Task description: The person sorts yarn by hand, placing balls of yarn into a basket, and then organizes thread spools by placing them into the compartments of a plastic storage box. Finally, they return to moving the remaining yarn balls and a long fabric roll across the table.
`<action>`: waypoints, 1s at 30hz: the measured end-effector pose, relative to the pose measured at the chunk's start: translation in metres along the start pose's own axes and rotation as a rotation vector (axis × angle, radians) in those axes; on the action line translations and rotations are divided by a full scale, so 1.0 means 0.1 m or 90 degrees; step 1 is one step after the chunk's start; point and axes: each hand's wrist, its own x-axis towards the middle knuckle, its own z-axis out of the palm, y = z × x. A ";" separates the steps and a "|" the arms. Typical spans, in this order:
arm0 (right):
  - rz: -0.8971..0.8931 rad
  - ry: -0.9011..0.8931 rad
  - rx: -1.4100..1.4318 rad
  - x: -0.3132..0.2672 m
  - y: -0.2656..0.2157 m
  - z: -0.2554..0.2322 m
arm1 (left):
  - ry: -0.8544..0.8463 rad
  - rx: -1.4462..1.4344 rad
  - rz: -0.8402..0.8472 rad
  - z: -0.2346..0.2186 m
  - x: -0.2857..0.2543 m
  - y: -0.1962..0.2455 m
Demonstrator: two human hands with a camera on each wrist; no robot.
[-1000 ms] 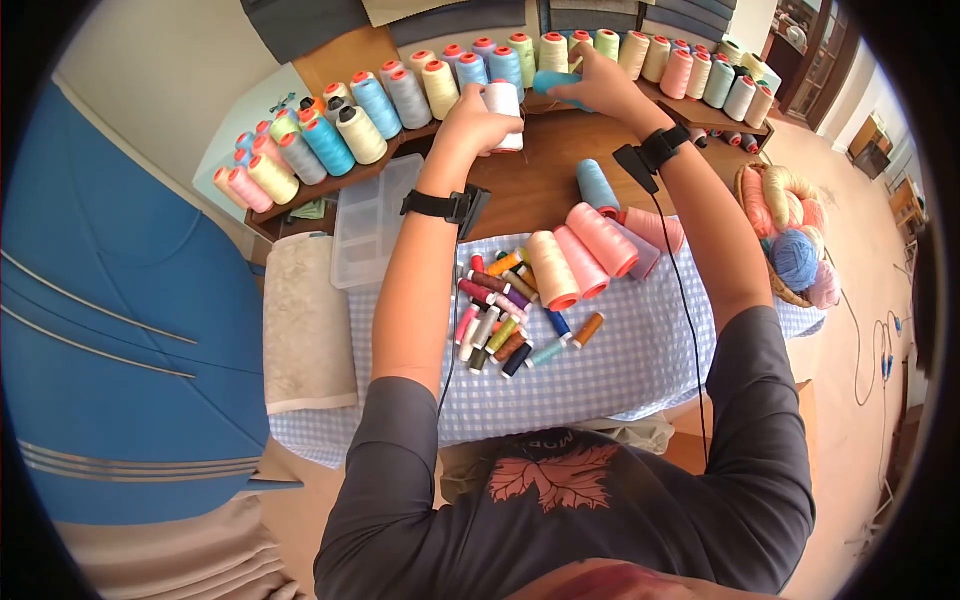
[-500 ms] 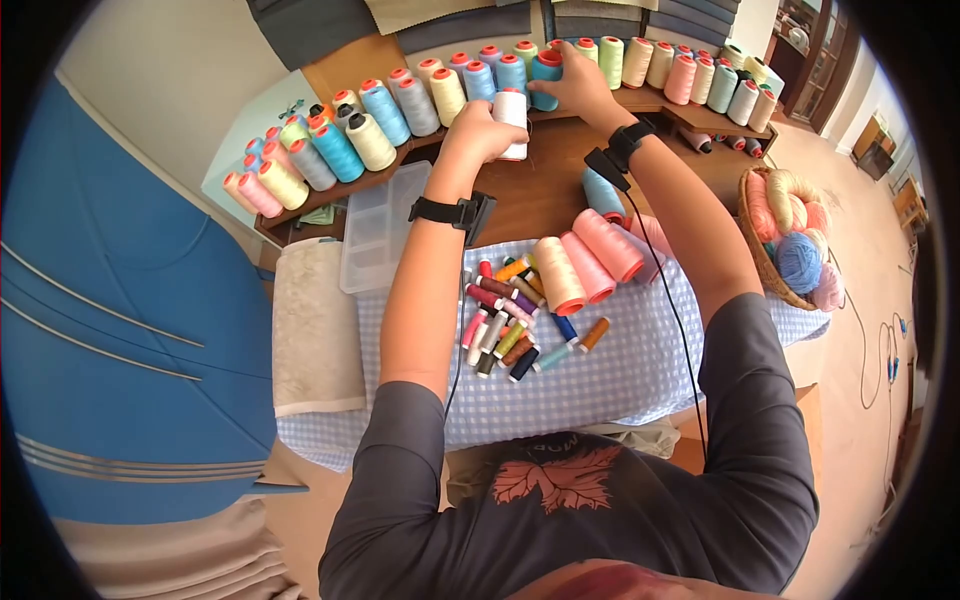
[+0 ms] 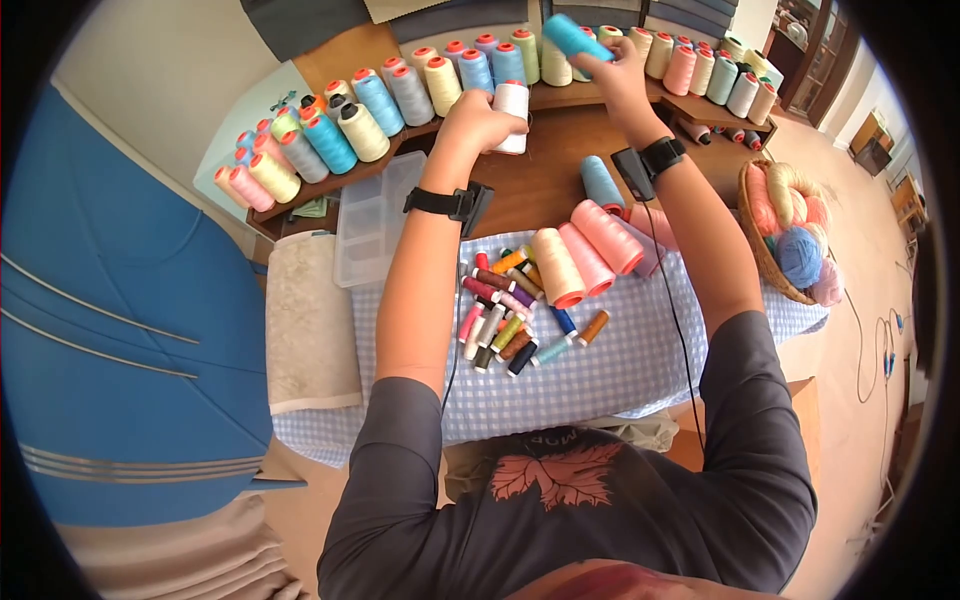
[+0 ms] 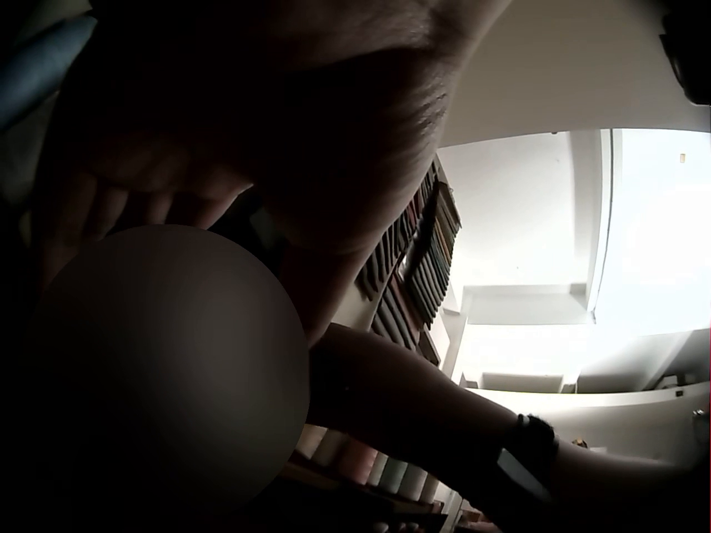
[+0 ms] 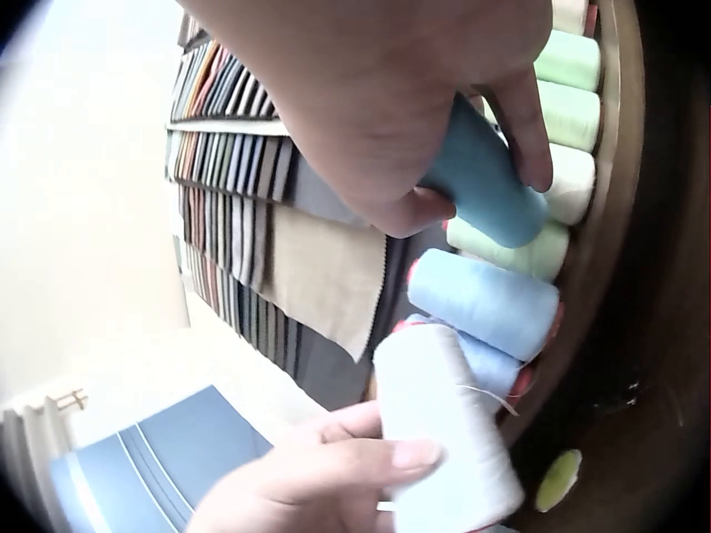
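Note:
The left hand [image 3: 474,124] grips a white thread cone [image 3: 511,117] in front of the shelf row; in the right wrist view its thumb lies along the white cone [image 5: 442,433]. In the left wrist view a dark rounded shape [image 4: 178,372] fills the area by the palm. The right hand [image 3: 622,82], higher and to the right, pinches a teal cone [image 3: 577,38] that is tilted above the shelf. In the right wrist view, thumb and fingers stand on either side of the teal cone [image 5: 484,183], near light green and light blue cones [image 5: 482,300] on the shelf.
A curved wooden shelf [image 3: 570,97] carries rows of cones. On the checked cloth [image 3: 600,380] lie small spools and pink and cream cones [image 3: 556,268]. A clear divided box [image 3: 372,225] stands left, a yarn basket [image 3: 750,225] right. Cables run from both wrists.
The right hand has lifted the teal cone from its upright position by the shelf row and tilted it, moving up and right. The left hand still holds the white cone in nearly the same place.

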 end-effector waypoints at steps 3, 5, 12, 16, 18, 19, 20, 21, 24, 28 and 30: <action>0.117 -0.032 0.239 -0.08 -0.11 -0.01 | 0.004 -0.006 -0.003 0.03 -0.01 0.01; 0.105 -0.171 0.260 -0.14 -0.20 -0.01 | 0.018 -0.015 0.014 0.06 -0.01 0.01; -0.005 -0.160 -0.232 -0.15 0.27 0.19 | 0.020 -0.021 0.007 0.04 -0.03 0.02; -0.071 -0.117 -0.377 -0.18 0.22 0.34 | 0.027 -0.028 -0.001 0.01 -0.05 0.04; -0.079 -0.101 -0.391 -0.15 0.25 0.42 | 0.032 -0.015 0.008 -0.01 -0.02 0.03; -0.086 -0.085 -0.406 -0.14 0.25 0.44 | 0.036 -0.001 0.017 -0.01 -0.02 0.02; -0.085 -0.086 -0.406 -0.13 0.26 0.44 | 0.035 -0.001 0.016 0.00 -0.02 0.02; -0.075 -0.086 -0.406 -0.13 0.26 0.44 | 0.041 -0.005 0.019 0.00 -0.01 0.01; -0.074 -0.090 -0.426 -0.13 0.27 0.37 | 0.055 -0.009 0.030 -0.01 -0.01 0.01; -0.101 -0.110 -0.444 -0.14 0.29 0.15 | 0.093 -0.045 0.075 0.03 -0.02 -0.01; -0.031 -0.206 -0.285 -0.18 0.22 0.08 | 0.104 -0.067 0.120 0.13 0.07 -0.08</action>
